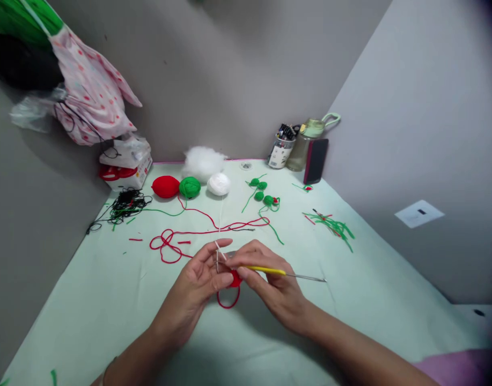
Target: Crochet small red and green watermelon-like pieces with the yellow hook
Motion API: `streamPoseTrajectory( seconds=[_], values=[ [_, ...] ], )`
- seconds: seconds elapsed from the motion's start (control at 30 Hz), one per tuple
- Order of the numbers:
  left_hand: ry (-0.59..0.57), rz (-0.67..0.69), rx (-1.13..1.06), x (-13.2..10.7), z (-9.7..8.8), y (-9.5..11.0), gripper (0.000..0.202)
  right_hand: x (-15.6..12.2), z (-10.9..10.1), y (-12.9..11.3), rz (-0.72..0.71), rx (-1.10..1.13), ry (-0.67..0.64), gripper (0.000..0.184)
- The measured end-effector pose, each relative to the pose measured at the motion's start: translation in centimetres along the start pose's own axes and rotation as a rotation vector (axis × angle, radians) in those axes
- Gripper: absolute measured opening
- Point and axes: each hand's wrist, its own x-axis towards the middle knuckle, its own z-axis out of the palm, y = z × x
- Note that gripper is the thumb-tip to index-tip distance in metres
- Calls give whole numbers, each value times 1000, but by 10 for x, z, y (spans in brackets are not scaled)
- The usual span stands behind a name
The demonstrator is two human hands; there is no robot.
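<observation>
My left hand (203,281) is closed, its thumb and fingers pinching a small red crochet piece (235,278). White yarn (220,249) runs over its raised forefinger, leading back to the white yarn ball (219,184). In my right hand (272,279) is a crochet hook with a yellow grip (270,270); its bare metal end points right. The hook's working tip is at the red piece, mostly hidden by fingers. A loop of red yarn (228,306) hangs below the piece. Both hands meet just above the table.
Behind my hands lie a red yarn ball (166,186), a green yarn ball (190,187), white stuffing (204,163) and several green crocheted balls (259,196). Tangled black yarn (129,205) is at left, green scraps (334,225) at right. A phone (316,161) leans by a bottle (300,153) and pen cup (281,151).
</observation>
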Motion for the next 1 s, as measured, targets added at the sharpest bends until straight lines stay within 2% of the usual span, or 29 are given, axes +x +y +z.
streamPoseTrajectory(
  seconds=[0.07,0.23,0.3,0.37,0.4,0.43,0.53,0.6,0.63,0.67,0.7,0.73,0.83,0.87,0.9,0.93,1.0],
  values=[
    [-7,19,37,0,7,7,60,6,0,-6,77,80,33,21],
    [13,150,143,4,18,31,69,26,-1,-19,185,193,114,10],
    [-69,169,287,9,12,50,61,36,-7,-26,222,258,145,3],
    [-223,152,572,18,-4,78,30,45,-21,-35,242,446,189,4],
    [-204,219,727,23,-14,93,14,48,-29,-40,234,584,218,8],
    [-131,329,860,29,-25,108,14,50,-38,-45,202,707,248,12],
    [261,667,993,45,-52,140,17,51,-59,-51,93,891,384,22],
    [372,895,1177,48,-55,143,18,50,-64,-46,87,887,420,26],
    [349,966,1242,47,-53,137,20,49,-64,-40,111,864,420,26],
    [279,956,1253,44,-49,128,21,49,-61,-33,143,836,415,26],
    [179,880,1216,40,-44,116,17,49,-58,-25,172,809,413,26],
    [44,712,1169,36,-40,102,12,49,-55,-17,192,789,407,28],
    [-526,-49,1107,32,-36,57,6,52,-48,4,265,746,388,32],
    [-672,-196,1078,33,-36,45,12,53,-47,10,284,737,381,34],
    [-774,-229,1057,37,-37,36,16,53,-47,14,298,732,375,34],
    [-787,-163,1038,42,-36,30,18,53,-48,18,308,728,370,35],
    [-603,49,1010,54,-30,27,21,53,-52,22,312,731,370,34]
  ],
)
